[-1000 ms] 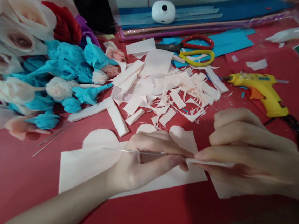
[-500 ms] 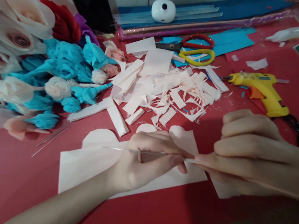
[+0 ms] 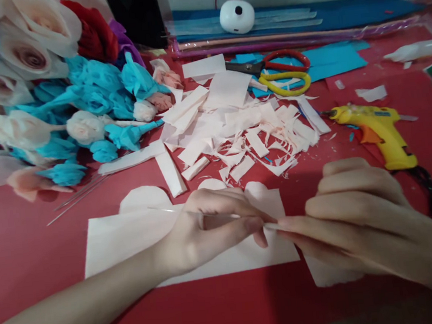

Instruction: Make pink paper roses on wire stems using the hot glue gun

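Observation:
Between thumb and fingers, my left hand (image 3: 210, 228) pinches a thin wire (image 3: 163, 210), which slants back across the hand to the left. My right hand (image 3: 362, 214) is closed, its thumb and forefinger pinching a narrow whitish strip (image 3: 271, 226) at the wire's right end, touching the left fingertips. The rest of that strip is hidden by the fingers. Below my left hand lies a pale paper sheet (image 3: 113, 248), with rounded pale paper petals (image 3: 143, 198) behind it. Another pale piece (image 3: 328, 272) shows under my right hand.
Cream paper scraps (image 3: 235, 124) are heaped mid-table. Behind them lie scissors (image 3: 287, 73) with red and yellow handles. A yellow glue gun (image 3: 378, 126) with a black cord rests at right. Paper flowers (image 3: 93, 82) crowd the left, near loose wires (image 3: 77, 195). A white device (image 3: 237, 16) stands at the back.
My right fingers have shifted slightly left and up against the left fingertips. The wire has tilted a little flatter. Everything else on the table stays in place.

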Demonstrator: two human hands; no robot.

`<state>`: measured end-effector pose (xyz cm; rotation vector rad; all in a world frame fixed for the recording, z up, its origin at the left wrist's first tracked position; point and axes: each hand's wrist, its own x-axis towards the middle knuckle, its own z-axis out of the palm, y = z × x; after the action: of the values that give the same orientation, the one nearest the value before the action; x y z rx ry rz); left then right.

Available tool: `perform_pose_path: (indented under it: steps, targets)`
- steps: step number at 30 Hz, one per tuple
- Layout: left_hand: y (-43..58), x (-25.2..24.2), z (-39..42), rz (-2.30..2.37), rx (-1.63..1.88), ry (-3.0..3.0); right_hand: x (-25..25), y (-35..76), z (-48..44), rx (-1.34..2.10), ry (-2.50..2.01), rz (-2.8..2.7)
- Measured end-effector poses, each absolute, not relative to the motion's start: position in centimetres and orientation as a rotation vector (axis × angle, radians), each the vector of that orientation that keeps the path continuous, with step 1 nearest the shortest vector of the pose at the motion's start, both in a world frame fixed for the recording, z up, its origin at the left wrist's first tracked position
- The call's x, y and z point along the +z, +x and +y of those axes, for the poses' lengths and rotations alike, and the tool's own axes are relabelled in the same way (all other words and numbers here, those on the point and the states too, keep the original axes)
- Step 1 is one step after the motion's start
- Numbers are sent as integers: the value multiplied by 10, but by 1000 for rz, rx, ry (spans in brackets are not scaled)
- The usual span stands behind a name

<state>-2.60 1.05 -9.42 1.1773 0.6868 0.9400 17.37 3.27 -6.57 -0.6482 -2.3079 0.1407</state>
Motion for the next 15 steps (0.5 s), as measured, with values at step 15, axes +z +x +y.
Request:
perform_pose_path:
  steps: [15]
  targets:
    - [-25,-96,9,752,996,1199,-61,173,33,391,-775,-2337]
